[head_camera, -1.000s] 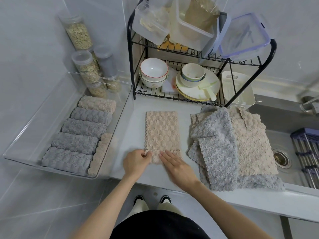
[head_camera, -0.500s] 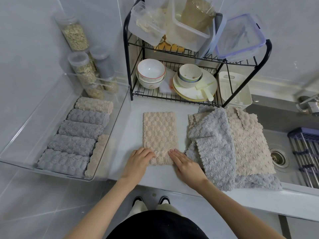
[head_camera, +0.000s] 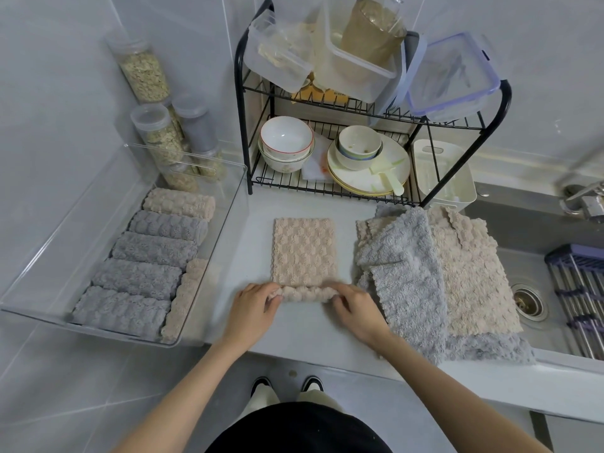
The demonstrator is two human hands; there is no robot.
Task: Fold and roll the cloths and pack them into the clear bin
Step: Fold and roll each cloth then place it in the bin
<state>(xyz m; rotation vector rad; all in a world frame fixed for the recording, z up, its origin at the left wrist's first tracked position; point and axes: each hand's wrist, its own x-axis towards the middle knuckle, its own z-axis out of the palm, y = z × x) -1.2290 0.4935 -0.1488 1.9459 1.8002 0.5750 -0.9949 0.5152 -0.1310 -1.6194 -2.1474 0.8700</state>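
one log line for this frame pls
step: roll | left hand, right hand: grip beige cloth at rolled near edge | clear bin: partly packed

- Top: you are wearing a black garment, which is filling the lower edge of the view.
- Legs: you are wearing pale cream trousers, possibly loose-cut; little is showing.
- Feet: you are wearing black-and-white shoes.
- Left hand, right hand, forearms: all are showing bare.

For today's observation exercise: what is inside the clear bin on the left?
The clear bin holds four grey rolls and one beige roll in a row, a second beige roll alongside. Anything beneath them is hidden.
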